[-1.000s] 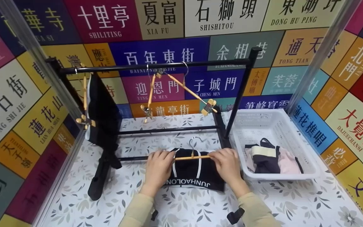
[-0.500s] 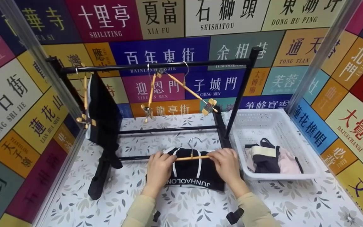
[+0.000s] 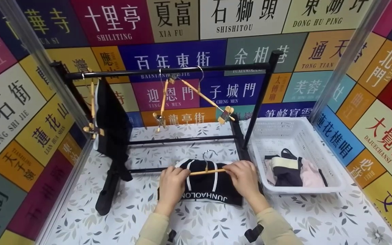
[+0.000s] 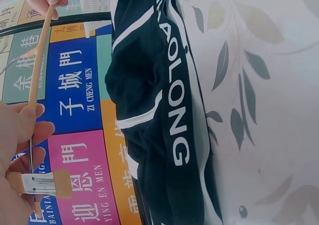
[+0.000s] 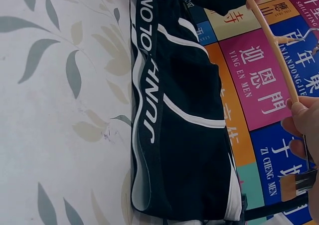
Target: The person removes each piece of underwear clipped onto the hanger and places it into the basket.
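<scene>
My left hand (image 3: 174, 182) and right hand (image 3: 245, 177) pinch opposite ends of the wooden bar of a clip hanger (image 3: 207, 171), its metal hook upright between them. Below the bar, black boxer briefs (image 3: 201, 185) with white piping lie on the table, the lettered waistband toward me. In the left wrist view, a wooden clip (image 4: 45, 183) on the bar sits by my left fingers. Another clip (image 5: 297, 182) shows beside my right hand in the right wrist view. Both clips are apart from the briefs there.
A black rack (image 3: 168, 72) stands behind my hands. From it hang two bare clip hangers (image 3: 199, 92) and, at the left, a black garment (image 3: 111, 115) on another hanger. To the right, a white basket (image 3: 305, 131) holds pink and dark clothes (image 3: 286, 173).
My left hand has shifted slightly to the right along with the hanger. The right hand stays nearly where it was, and the briefs have not moved.
</scene>
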A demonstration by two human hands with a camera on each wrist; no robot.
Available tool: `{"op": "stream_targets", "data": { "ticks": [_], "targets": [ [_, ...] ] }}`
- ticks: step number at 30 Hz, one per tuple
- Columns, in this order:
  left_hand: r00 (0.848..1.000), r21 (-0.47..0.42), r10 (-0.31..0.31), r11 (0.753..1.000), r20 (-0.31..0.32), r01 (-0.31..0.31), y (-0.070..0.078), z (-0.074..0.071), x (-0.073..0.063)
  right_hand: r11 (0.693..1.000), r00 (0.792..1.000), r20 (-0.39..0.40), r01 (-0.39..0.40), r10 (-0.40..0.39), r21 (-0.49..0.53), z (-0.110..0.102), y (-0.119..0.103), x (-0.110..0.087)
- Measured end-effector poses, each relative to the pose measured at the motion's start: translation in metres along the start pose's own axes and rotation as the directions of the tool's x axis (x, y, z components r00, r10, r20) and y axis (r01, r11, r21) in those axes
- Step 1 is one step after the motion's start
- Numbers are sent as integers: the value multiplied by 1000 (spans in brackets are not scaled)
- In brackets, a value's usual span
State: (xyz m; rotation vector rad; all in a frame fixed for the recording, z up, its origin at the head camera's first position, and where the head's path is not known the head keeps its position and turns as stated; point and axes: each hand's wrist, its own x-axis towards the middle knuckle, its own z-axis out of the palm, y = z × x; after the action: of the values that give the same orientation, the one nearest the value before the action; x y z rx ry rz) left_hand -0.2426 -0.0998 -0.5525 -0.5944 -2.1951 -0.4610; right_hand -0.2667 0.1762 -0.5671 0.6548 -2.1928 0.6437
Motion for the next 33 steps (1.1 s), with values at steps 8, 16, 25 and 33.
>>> {"op": "stream_targets", "data": {
  "ticks": [8, 16, 25, 33],
  "targets": [
    [999, -27, -29, 999, -31, 28, -1, 3, -2, 1000, 999, 35, -7, 7, 9, -1, -1, 0],
    [998, -42, -64, 997, -9, 64, -3, 2, -4, 999, 994, 105, -29, 26, 24, -2, -4, 0],
    [990, -36, -117, 992, 79, 120, -6, -7, 0, 998, 995, 97, 9, -14, 55, -2, -5, 1],
    [977, -28, -168, 984, 134, 173, -17, -16, 4, 993, 994, 104, 17, -29, 120, 0, -6, 2]
  ]
}}
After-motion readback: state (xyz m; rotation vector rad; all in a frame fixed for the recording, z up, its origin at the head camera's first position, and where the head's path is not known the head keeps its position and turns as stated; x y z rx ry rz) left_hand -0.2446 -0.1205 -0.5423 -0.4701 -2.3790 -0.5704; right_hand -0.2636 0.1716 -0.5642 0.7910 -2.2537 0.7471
